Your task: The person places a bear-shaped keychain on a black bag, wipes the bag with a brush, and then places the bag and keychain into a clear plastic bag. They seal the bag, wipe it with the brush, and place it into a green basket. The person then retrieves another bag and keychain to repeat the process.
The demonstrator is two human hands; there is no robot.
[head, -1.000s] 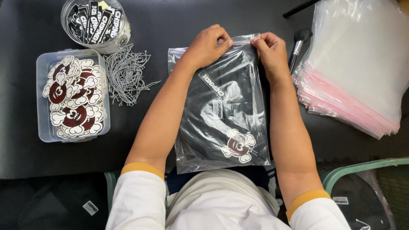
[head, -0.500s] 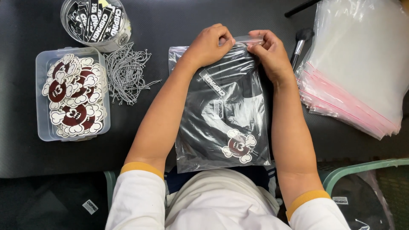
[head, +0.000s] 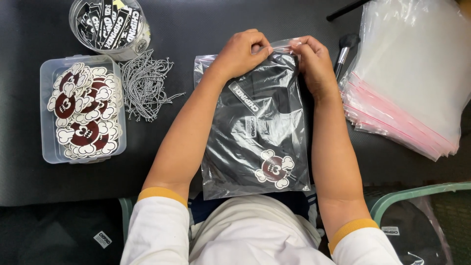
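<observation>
A clear plastic bag (head: 255, 142) lies on the black table in front of me, with a folded black garment inside and a maroon-and-white cartoon tag near its lower edge. My left hand (head: 240, 51) pinches the bag's top edge at the middle. My right hand (head: 314, 61) grips the same top edge at its right corner. Both forearms rest along the bag's sides.
A stack of empty clear bags with pink strips (head: 407, 83) lies at the right, a black brush (head: 346, 46) beside it. At the left stand a clear tub of cartoon tags (head: 81, 115), a pile of black-and-white cords (head: 144, 86) and a round jar of black labels (head: 108, 27).
My two hands have drawn closer together along the bag's top edge, the right hand sliding slightly left. The bag has stayed in place.
</observation>
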